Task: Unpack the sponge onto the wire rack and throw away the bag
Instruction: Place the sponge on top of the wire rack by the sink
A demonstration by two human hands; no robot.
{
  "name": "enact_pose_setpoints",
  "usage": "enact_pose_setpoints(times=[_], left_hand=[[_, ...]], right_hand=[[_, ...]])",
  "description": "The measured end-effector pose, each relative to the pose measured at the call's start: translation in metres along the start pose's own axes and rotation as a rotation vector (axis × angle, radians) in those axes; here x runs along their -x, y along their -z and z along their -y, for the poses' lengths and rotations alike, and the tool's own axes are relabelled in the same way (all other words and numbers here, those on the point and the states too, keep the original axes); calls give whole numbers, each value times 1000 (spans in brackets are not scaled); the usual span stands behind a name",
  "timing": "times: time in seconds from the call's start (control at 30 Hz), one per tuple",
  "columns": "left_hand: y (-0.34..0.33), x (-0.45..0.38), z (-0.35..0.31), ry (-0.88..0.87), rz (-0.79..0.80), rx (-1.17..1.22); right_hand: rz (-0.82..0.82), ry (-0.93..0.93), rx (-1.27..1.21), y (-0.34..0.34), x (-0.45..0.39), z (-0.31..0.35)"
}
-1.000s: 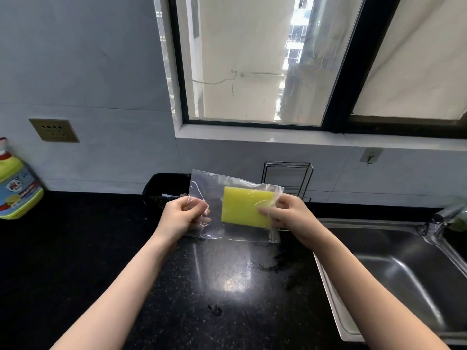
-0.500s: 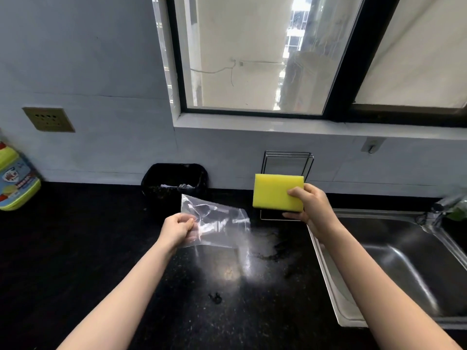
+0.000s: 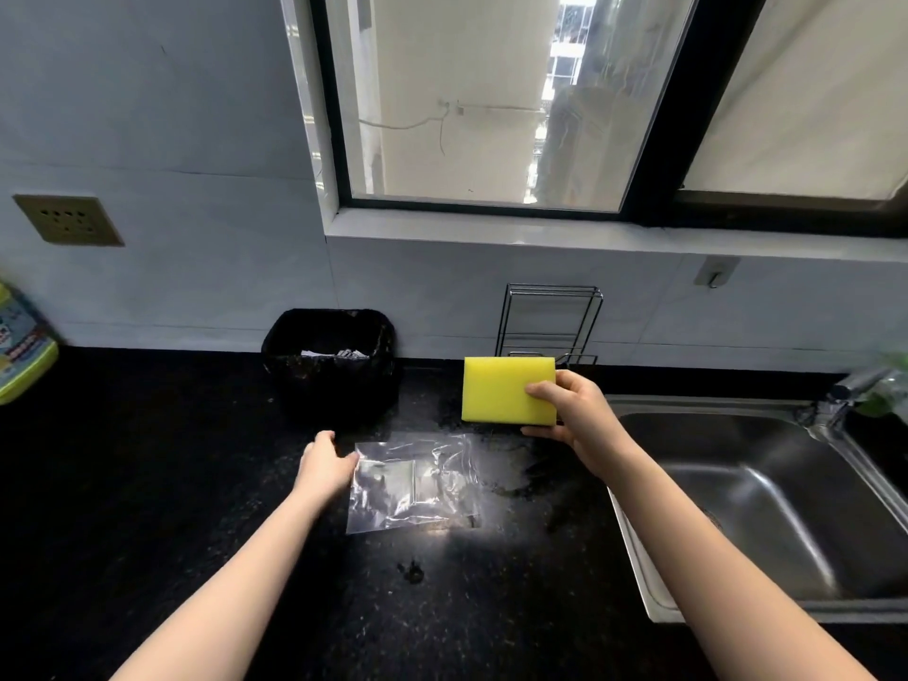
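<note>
While bag [image 3: 412, 484] lies flat, sponge [image 3: 501, 390] before wire rack [image 3: 550, 317].

A home kitchen: a steel sink [image 3: 766, 503] with a tap [image 3: 855, 385] set into a black stone desk [image 3: 147, 484], a wire rack [image 3: 550, 317] and a small bin [image 3: 329, 366] below the window [image 3: 491, 100].

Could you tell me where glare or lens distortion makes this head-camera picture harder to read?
In the head view, window light throws a bright glare patch on the black countertop just below the clear plastic bag, washing out its lower edge; wide-angle distortion bows the window frame and sink; the yellow sponge in the right hand stays sharp.
</note>
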State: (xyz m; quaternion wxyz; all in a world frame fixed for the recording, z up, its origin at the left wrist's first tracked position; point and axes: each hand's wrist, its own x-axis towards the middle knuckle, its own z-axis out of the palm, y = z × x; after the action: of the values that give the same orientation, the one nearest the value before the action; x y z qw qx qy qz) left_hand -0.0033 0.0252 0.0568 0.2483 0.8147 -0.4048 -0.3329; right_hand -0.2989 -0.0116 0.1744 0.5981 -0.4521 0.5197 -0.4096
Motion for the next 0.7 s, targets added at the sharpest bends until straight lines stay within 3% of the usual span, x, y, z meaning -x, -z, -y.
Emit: enact_pose_setpoints(times=[0.17, 0.33, 0.53, 0.7], left_hand=[[10, 24, -43, -273, 143, 135], [25, 56, -93, -438, 299, 414], [28, 71, -119, -751, 259, 159], [15, 67, -143, -800, 202, 155]], right_hand=[[0, 14, 78, -5, 2, 0], [64, 10, 19, -12, 3, 6], [80, 16, -60, -16, 3, 12], [47, 23, -108, -10, 1, 17]])
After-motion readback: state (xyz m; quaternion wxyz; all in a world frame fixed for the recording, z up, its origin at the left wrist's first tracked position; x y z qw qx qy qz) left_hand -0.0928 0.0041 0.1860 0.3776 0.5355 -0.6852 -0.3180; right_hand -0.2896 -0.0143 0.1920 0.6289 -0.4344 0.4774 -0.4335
